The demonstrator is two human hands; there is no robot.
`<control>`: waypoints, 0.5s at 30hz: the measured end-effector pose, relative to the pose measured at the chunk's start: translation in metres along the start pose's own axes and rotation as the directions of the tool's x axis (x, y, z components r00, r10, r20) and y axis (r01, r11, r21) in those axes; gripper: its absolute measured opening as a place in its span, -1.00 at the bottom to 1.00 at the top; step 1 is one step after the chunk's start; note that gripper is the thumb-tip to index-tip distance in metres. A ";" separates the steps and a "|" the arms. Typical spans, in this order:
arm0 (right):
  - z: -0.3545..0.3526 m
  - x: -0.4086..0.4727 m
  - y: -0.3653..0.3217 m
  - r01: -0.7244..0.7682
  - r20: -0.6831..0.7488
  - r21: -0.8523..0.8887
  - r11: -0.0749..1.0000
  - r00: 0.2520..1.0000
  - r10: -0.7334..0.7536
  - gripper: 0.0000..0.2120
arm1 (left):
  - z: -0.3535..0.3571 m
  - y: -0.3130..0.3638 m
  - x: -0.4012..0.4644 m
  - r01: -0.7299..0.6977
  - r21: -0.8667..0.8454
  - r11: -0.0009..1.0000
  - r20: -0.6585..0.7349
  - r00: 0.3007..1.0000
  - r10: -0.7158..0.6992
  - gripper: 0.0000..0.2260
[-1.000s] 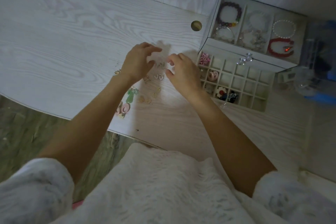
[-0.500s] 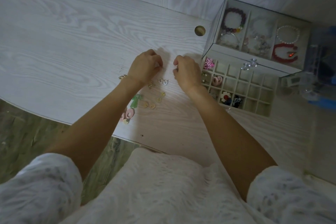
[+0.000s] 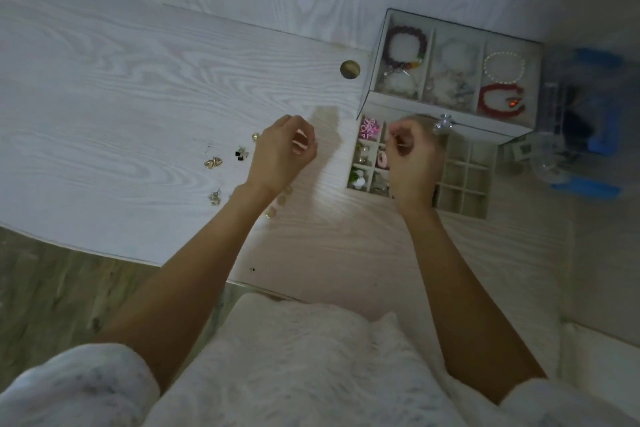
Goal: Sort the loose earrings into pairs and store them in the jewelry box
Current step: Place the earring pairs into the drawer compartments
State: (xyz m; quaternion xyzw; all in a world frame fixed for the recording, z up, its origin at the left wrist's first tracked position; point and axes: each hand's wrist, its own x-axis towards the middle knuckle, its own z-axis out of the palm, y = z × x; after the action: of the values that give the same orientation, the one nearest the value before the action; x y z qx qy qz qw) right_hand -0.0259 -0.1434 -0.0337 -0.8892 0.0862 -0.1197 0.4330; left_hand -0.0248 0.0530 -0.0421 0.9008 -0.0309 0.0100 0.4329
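Observation:
The white jewelry box (image 3: 446,121) stands at the right, with its gridded drawer (image 3: 464,184) pulled out toward me. My right hand (image 3: 412,159) hovers over the drawer's left compartments and pinches a small thin earring (image 3: 395,141) between thumb and fingertips. My left hand (image 3: 284,152) is over the table left of the drawer. Its fingers are curled in and I see nothing in them. Loose earrings lie to its left: a gold pair (image 3: 213,162), a black-and-silver pair (image 3: 242,153), a silver one (image 3: 214,198). Gold discs (image 3: 278,203) lie by my left wrist.
The box's top tier holds bracelets, a purple one (image 3: 405,47) and a red one (image 3: 500,99) among them. Several drawer cells at the left hold earrings, such as a pink one (image 3: 369,126). A round cable hole (image 3: 349,69) sits in the desk. Clear and blue items (image 3: 581,135) crowd the right.
My right hand has moved right from the loose earrings to above the drawer, carrying an earring. My left hand has curled in. The heart earrings no longer show on the table.

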 end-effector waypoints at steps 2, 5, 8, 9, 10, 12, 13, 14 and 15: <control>-0.001 0.005 0.010 0.035 -0.035 -0.063 0.997 0.999 -0.038 -0.92 | 0.010 0.022 -0.001 0.016 -0.108 0.994 -0.005 1.000 -0.017 -0.95; 0.002 0.013 0.020 0.041 0.029 -0.134 0.990 0.999 -0.038 -0.85 | 0.026 0.046 0.007 -0.010 -0.136 0.991 0.022 1.000 0.013 -0.94; 0.001 0.016 0.023 0.055 0.101 -0.153 0.987 0.994 -0.040 -0.69 | 0.047 0.055 0.021 -0.014 -0.082 0.997 0.046 0.999 0.018 -0.94; -0.001 0.017 0.024 0.075 0.111 -0.159 0.984 0.992 -0.057 -0.67 | 0.054 0.058 0.026 -0.013 -0.052 0.999 0.051 0.999 0.015 -0.94; -0.001 0.016 0.024 0.096 0.123 -0.165 0.982 0.990 -0.076 -0.65 | 0.059 0.059 0.029 -0.017 -0.016 1.000 0.055 0.998 0.018 -0.93; -0.003 0.016 0.027 0.126 0.142 -0.194 0.973 0.985 -0.099 -0.65 | 0.069 0.065 0.035 -0.054 0.026 0.998 0.074 0.996 0.052 -0.91; -0.005 0.016 0.029 0.133 0.148 -0.213 0.968 0.984 -0.102 -0.65 | 0.073 0.068 0.037 -0.079 0.037 0.996 0.085 0.994 0.075 -0.90; -0.006 0.015 0.029 0.141 0.149 -0.229 0.963 0.983 -0.109 -0.65 | 0.076 0.069 0.039 -0.102 0.053 0.993 0.094 0.991 0.097 -0.89; -0.008 0.014 0.030 0.152 0.146 -0.244 0.958 0.982 -0.119 -0.66 | 0.080 0.069 0.040 -0.124 0.082 0.989 0.108 0.987 0.115 -0.88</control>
State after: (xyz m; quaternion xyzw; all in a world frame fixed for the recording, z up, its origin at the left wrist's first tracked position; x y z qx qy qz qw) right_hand -0.0166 -0.1719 -0.0508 -0.9471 0.0114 -0.0790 0.3110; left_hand 0.0102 -0.0541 -0.0364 0.9150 -0.1069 -0.0090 0.3890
